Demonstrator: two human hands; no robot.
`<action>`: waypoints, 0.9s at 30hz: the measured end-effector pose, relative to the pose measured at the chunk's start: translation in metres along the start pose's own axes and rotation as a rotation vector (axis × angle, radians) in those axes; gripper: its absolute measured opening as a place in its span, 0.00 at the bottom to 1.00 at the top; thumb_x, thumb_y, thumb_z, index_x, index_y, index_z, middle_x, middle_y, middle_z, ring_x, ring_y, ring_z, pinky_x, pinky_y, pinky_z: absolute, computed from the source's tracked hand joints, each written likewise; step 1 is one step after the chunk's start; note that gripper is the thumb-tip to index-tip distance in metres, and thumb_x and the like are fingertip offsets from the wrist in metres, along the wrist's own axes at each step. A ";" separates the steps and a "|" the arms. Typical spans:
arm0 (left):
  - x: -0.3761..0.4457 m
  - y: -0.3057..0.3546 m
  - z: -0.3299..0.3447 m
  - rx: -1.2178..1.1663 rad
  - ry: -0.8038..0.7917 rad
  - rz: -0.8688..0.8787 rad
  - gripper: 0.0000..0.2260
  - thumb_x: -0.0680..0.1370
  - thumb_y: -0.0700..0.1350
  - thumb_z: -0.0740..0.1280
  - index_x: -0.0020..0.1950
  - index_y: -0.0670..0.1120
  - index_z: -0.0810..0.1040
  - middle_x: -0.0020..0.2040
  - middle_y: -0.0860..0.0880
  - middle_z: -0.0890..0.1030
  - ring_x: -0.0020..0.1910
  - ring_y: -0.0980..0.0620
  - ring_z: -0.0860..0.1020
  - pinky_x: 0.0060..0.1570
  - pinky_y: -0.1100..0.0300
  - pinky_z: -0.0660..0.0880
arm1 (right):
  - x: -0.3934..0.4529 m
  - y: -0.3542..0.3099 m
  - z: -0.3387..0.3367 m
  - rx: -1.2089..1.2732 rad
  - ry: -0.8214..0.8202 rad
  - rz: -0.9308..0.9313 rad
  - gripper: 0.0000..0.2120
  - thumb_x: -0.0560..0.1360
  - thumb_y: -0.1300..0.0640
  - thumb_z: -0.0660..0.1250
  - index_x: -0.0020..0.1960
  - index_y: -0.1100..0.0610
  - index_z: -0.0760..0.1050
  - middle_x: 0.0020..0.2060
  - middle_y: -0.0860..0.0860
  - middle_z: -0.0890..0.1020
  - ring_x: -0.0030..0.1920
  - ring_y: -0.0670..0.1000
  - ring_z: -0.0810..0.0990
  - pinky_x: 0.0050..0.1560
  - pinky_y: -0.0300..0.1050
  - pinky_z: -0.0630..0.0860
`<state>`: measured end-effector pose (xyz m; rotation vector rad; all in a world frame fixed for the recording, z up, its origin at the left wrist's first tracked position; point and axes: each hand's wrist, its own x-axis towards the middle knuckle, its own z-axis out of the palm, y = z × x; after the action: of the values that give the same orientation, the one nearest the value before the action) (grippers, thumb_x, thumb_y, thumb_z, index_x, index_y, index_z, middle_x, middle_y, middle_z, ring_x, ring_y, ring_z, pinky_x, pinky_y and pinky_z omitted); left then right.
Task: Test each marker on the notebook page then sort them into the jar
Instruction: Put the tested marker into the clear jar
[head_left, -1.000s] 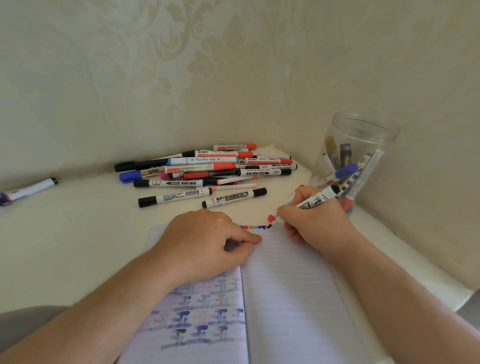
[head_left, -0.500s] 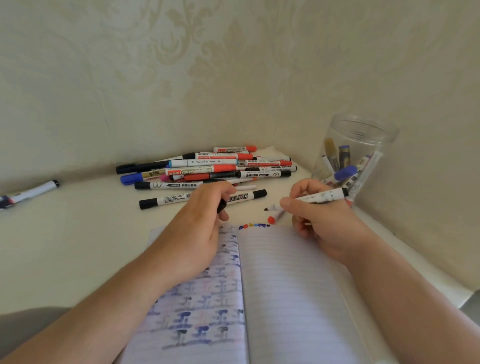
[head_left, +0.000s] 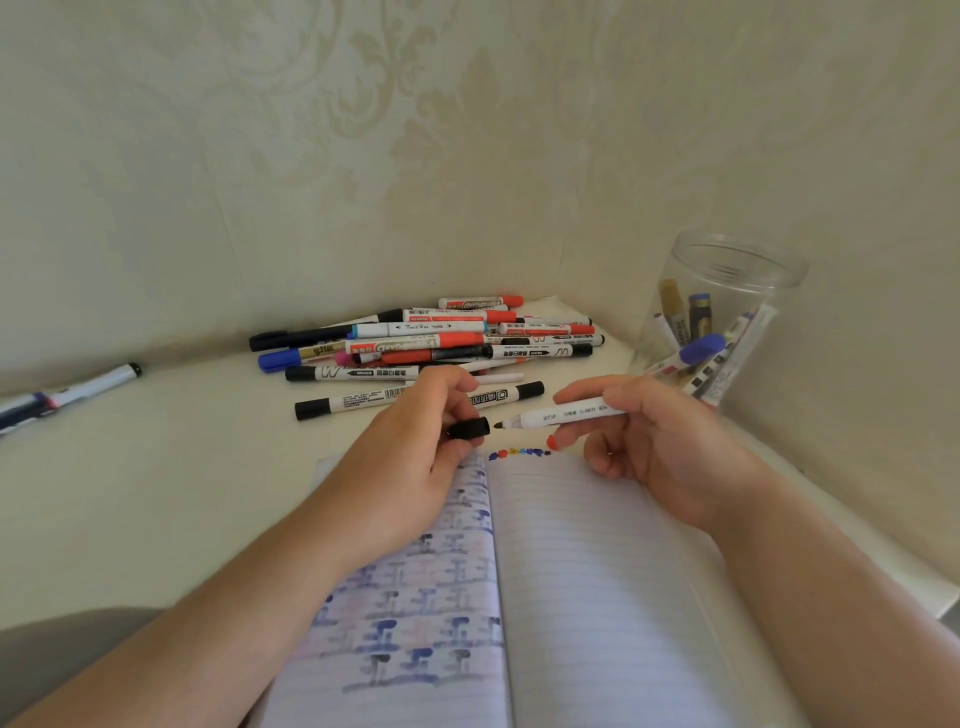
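- Pale patterned wallpaper meets in a corner behind the cream table (head_left: 156, 493) you are working at.
- Your left hand (head_left: 410, 457) pinches a black cap (head_left: 469, 428) between thumb and fingertips, just above the far edge of the open notebook (head_left: 597, 571).
- Your right hand (head_left: 660, 441) grips a white marker (head_left: 558, 415) by its barrel, the bare dark tip pointing left at the cap, close to it but not touching.
- A red-ended marker (head_left: 551, 442) pokes out from under that same hand, near the notebook's far edge.
- A row of coloured test dots (head_left: 519, 453) sits at the top of the right-hand page; the left page carries blue and black marks.
- Beyond your hands lies the pile of markers (head_left: 431, 343), with one stray marker (head_left: 72, 392) far left.
- The clear jar (head_left: 727, 291) stands far right by the wall, several markers already leaning inside.
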<state>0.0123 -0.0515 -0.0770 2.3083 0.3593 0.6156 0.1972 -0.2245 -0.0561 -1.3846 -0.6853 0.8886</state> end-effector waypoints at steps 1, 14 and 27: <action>0.000 0.001 0.000 -0.001 0.000 0.007 0.24 0.82 0.40 0.67 0.63 0.67 0.62 0.55 0.64 0.76 0.59 0.63 0.77 0.61 0.59 0.77 | 0.000 0.000 0.001 -0.005 -0.001 -0.004 0.17 0.74 0.53 0.61 0.51 0.55 0.87 0.47 0.67 0.85 0.35 0.53 0.73 0.37 0.45 0.71; 0.002 -0.004 -0.010 -0.215 0.153 -0.098 0.14 0.81 0.43 0.70 0.60 0.61 0.78 0.47 0.59 0.86 0.45 0.59 0.84 0.52 0.61 0.78 | -0.002 0.008 0.002 -0.287 0.046 -0.186 0.10 0.79 0.64 0.71 0.53 0.50 0.86 0.44 0.55 0.88 0.35 0.47 0.80 0.38 0.36 0.75; 0.004 -0.013 -0.005 -0.109 -0.102 -0.098 0.21 0.81 0.66 0.50 0.42 0.53 0.71 0.31 0.57 0.73 0.31 0.58 0.69 0.39 0.54 0.70 | -0.004 0.013 0.008 -0.966 0.132 -0.557 0.20 0.74 0.32 0.63 0.60 0.39 0.79 0.51 0.32 0.82 0.52 0.39 0.81 0.51 0.37 0.76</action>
<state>0.0120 -0.0374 -0.0817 2.1942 0.3782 0.4563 0.1872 -0.2240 -0.0676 -1.9048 -1.4098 -0.0325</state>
